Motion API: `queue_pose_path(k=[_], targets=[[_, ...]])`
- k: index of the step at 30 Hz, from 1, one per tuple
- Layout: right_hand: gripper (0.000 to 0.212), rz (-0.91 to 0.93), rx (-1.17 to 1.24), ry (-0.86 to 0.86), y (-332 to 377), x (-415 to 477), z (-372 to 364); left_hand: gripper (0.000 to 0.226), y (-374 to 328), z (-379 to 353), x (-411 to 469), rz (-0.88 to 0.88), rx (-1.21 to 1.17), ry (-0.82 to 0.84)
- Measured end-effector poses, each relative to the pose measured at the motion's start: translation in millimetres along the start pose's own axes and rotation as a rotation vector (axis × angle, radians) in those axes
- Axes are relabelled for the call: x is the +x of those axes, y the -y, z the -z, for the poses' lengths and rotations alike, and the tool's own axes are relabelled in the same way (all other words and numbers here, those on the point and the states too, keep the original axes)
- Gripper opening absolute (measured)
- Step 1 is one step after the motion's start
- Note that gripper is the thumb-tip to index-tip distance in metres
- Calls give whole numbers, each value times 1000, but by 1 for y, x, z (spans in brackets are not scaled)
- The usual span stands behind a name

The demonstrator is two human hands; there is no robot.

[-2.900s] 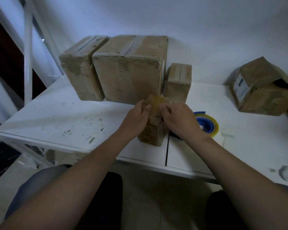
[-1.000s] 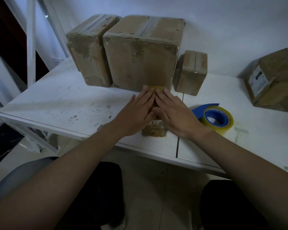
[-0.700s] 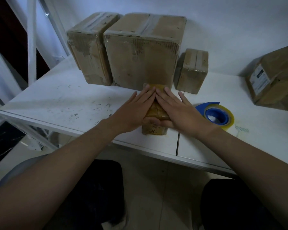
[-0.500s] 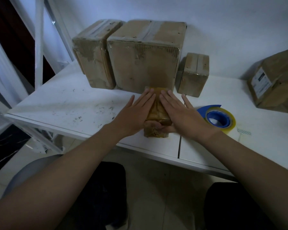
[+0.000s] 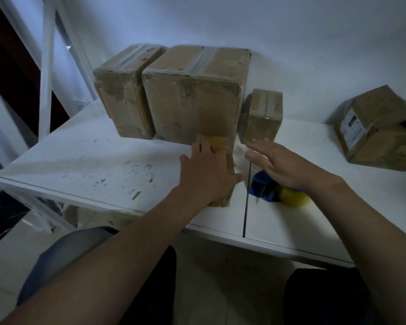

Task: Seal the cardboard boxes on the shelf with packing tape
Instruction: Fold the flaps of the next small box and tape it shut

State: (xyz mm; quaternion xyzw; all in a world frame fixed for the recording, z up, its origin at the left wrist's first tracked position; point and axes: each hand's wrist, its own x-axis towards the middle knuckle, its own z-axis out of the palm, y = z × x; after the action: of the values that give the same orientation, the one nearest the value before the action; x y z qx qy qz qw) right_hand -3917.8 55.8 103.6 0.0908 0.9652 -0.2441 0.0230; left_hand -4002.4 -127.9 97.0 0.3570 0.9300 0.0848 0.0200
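Observation:
A small taped cardboard box (image 5: 217, 143) stands near the front of the white shelf (image 5: 103, 165). My left hand (image 5: 205, 174) lies flat over its top, fingers straight, covering most of it. To its right my right hand (image 5: 279, 164) hovers off the box with fingers spread and holds nothing. Under that hand lies the tape dispenser (image 5: 264, 186), blue with a yellowish roll, partly hidden by the wrist.
Three sealed boxes line the back wall: a tall one (image 5: 124, 90), a large one (image 5: 195, 95) and a small one (image 5: 263, 116). A tilted box with a white label (image 5: 377, 130) sits at the far right. White shelf posts (image 5: 46, 66) rise at the left.
Both hands were pressing flat on the small box. The right hand has lifted off and swung right, above the tape dispenser. The left hand stays on the box.

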Motion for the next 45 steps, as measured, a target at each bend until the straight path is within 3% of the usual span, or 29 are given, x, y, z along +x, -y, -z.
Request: queue_pose_path(k=[2,7,10,13,16,18,20,24,27,30,33,36,38,41,45], targets=[[88,-10,-6,5,-3,1,1,66,0,0,1,-30,4,21],[76,81,10,-17,0,5,-3,46,26,16,-2,-90,-111,90],[60,143,-18,-20,2,14,-9,62,55,29,-9,-146,-108,166],[56,205,-48,9,14,22,-19,61,74,35,-14,-169,-182,149],[71,249,-86,104,26,29,-28,58,74,31,-25,-40,-58,72],[83,256,-52,90,31,32,-30,70,75,24,-35,-99,117,-10],[75,276,-42,14,31,35,-31,78,74,16,-41,-158,220,-15],[57,294,-126,-25,34,23,-25,87,59,13,-40,-157,-15,220],[47,324,-259,-56,37,8,-19,74,53,13,-34,-256,-228,163],[48,323,-256,-9,28,-4,-13,68,52,11,-22,-346,-209,222],[57,225,-115,15,8,-12,-3,69,51,9,-9,-370,-188,235],[51,62,-122,-142,-18,-18,3,68,52,3,0,-365,-209,213],[58,-115,-160,-195,-35,-20,3,69,49,2,2,-352,-207,195],[78,-386,-161,-123,-55,-19,-1,69,43,0,5,-351,-188,215],[69,-514,-155,-27,-71,-18,-1,69,33,-3,6,-329,-241,215]])
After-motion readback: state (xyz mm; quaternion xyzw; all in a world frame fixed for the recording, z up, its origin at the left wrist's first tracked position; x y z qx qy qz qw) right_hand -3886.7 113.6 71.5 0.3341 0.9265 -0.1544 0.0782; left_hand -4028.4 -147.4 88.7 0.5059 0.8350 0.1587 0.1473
